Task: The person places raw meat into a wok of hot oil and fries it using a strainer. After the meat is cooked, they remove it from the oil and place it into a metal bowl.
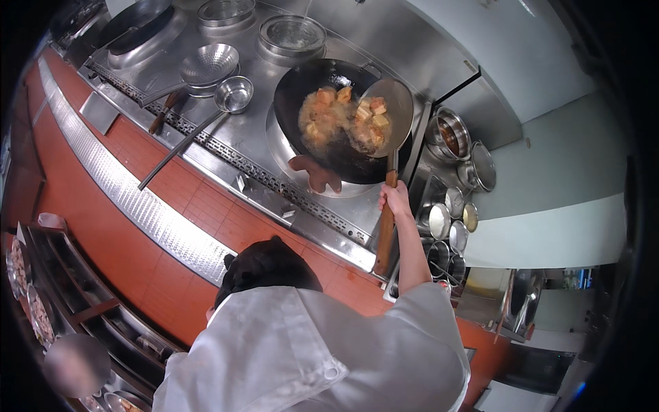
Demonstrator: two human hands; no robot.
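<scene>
My right hand (395, 200) is closed around the wooden handle of a large round metal skimmer (400, 110). The skimmer's bowl rests in the right side of a black wok (355, 170), holding pale and browned food chunks (379, 119) in frothing liquid. More browned chunks (325, 98) bubble in the wok to the left of it. At the wok's near side lies a brown patch (322, 175), too unclear to name. My left hand is out of view.
Left of the wok stand a long-handled ladle (234, 95) and a perforated strainer (210, 64). Metal bowls (448, 134) and several round containers (439, 221) line the right side. Another wok (131, 26) sits far left. A person's blurred head (77, 365) shows at lower left, by food trays.
</scene>
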